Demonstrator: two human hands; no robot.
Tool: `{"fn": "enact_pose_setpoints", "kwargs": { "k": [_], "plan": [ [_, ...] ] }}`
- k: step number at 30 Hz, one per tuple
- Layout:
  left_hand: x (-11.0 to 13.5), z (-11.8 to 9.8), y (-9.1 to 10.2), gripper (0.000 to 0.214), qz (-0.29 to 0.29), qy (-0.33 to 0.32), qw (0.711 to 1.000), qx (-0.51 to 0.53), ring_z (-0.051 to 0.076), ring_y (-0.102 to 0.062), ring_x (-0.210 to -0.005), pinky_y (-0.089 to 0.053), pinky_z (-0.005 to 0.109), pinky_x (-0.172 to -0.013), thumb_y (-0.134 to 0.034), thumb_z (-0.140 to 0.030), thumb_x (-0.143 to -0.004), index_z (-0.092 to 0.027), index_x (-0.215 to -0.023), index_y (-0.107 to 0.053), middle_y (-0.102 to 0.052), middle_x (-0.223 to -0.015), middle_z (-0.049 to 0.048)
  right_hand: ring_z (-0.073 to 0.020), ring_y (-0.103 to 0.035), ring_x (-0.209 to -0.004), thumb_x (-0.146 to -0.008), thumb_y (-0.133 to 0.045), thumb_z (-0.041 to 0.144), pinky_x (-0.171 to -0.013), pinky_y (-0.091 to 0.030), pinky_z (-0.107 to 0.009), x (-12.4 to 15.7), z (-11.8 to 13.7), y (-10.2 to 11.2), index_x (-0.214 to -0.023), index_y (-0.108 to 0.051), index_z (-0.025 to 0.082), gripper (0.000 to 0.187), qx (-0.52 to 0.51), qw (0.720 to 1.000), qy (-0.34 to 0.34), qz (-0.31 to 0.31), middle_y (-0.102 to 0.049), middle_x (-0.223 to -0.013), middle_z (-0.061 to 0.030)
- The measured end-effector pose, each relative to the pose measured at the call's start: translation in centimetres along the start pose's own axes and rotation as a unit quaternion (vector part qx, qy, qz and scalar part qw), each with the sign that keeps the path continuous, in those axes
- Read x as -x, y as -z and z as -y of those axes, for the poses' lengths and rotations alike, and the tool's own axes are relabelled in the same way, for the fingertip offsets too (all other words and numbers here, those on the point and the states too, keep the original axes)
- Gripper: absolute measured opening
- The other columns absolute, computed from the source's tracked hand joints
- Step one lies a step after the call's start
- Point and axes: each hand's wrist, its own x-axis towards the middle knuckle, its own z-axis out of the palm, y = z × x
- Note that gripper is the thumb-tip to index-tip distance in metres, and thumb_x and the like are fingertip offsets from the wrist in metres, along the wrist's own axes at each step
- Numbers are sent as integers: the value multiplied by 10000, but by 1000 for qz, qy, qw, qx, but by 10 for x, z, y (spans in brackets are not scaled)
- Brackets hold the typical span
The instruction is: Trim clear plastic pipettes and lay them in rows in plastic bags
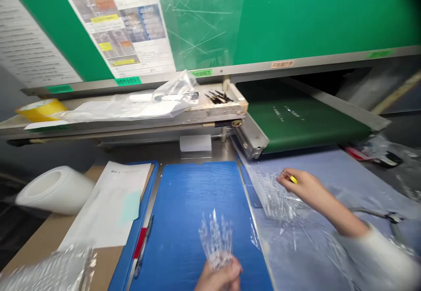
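My left hand (221, 274) is closed around a bunch of clear plastic strips (215, 236), which fan upward over the blue mat (197, 190). To the right, my right hand (301, 183) is closed on a small yellow-handled tool (293, 179). A thin dark tip seems to show by the fingers, but the tool's kind cannot be made out. Just below and left of that hand lies a heap of loose clear plastic pieces (279, 201) on a pale blue sheet (315, 164). I cannot tell whether the right fingers touch the heap.
A green conveyor belt (305, 120) ends behind the heap. Across the back left runs a shelf (223, 110) with yellow tape (42, 110) and plastic bags. A white foam roll (54, 190), papers (108, 207) and a pen (144, 245) lie left of the mat.
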Motion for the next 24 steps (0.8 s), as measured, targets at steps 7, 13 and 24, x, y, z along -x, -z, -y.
{"fn": "enact_pose_setpoints", "kwargs": {
  "k": [7,13,24],
  "plan": [
    [6,-24,-47,413,69,-129,989,-24,42,-418,-388,-280,206,-434,-770,-434,-569,-123,-763,-581,-677,-683,60,-107,-445,-456,-738,-543,478,-495,-346,-233,98,66,-39,-605,-447,219,307,-387,914,71,99,-493,-441,44],
    [24,-36,-45,281,25,-97,989,-112,52,-392,-394,-292,201,-424,-760,-329,-569,-122,-654,-590,-609,-530,8,-33,-254,-367,-706,-595,547,-397,-193,-186,95,60,-44,-782,-522,200,362,-491,857,14,153,-471,-468,71],
    [18,-37,-50,274,-162,-283,943,-61,58,-459,-425,-380,209,-468,-736,-332,-641,-131,-803,-642,-698,-729,60,-162,-629,-613,-769,-554,478,-457,-436,-211,149,74,-56,-712,-537,239,246,-360,922,8,-140,-697,-693,-24]
  ]
}}
